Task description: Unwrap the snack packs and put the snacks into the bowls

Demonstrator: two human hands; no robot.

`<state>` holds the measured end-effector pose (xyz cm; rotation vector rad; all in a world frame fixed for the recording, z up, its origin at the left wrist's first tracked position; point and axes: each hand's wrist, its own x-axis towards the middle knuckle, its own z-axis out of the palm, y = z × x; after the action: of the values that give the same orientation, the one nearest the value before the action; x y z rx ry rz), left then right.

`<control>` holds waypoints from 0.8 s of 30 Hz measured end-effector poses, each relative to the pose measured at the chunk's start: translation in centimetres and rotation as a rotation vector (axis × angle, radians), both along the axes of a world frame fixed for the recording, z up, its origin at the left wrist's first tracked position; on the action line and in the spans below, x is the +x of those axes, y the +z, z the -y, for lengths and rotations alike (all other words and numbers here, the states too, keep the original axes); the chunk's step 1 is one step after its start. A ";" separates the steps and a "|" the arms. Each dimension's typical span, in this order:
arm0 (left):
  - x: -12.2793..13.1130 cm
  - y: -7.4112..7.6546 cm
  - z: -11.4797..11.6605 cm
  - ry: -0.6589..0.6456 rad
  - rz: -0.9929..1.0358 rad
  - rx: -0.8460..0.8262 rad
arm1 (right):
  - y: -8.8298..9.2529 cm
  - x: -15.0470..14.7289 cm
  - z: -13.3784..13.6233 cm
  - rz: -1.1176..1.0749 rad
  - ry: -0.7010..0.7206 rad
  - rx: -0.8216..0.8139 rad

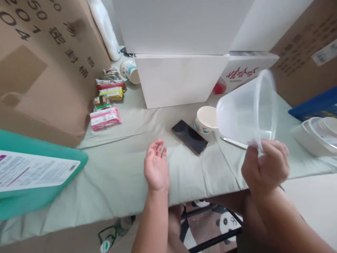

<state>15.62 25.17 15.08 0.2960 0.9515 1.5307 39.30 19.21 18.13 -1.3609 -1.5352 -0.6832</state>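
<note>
My right hand (265, 165) pinches the rim of a clear plastic tub (237, 109), which is tipped on its side above the table with its mouth facing right. Resting palm-up on the cloth, my left hand (157, 165) is empty, its fingers loosely apart. Between the two hands lies a black smartphone (190, 137), dark screen up. A white paper bowl (206, 119) with a blue-green pattern stands against the phone's far end, partly behind the tub. Below the tub a thin white stick-like item (233, 143) lies on the cloth, partly hidden.
Small wrapped snacks (106, 117) line the left, beside a large cardboard box (44, 77) and a teal bottle (39, 172). More paper cups (130, 72) lie behind. White boxes (181, 80) wall off the back. Stacked plastic tubs (316, 137) stand far right on the green tablecloth (110, 182).
</note>
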 end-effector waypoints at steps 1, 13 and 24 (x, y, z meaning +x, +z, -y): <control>0.7 0.3 0.1 0.016 -0.011 0.003 | -0.3 1.9 -0.4 0.011 -0.096 0.002; 6.9 0.5 -2.4 0.022 -0.175 0.014 | -3.4 8.9 -3.1 -0.040 -0.146 -0.407; -1.5 0.6 -3.7 0.262 0.194 -0.146 | -0.2 -4.8 -5.9 -0.014 0.604 -0.450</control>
<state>14.08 28.88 15.71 -0.0842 0.9678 1.6818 34.50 25.08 17.96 -1.1048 -2.0335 0.0526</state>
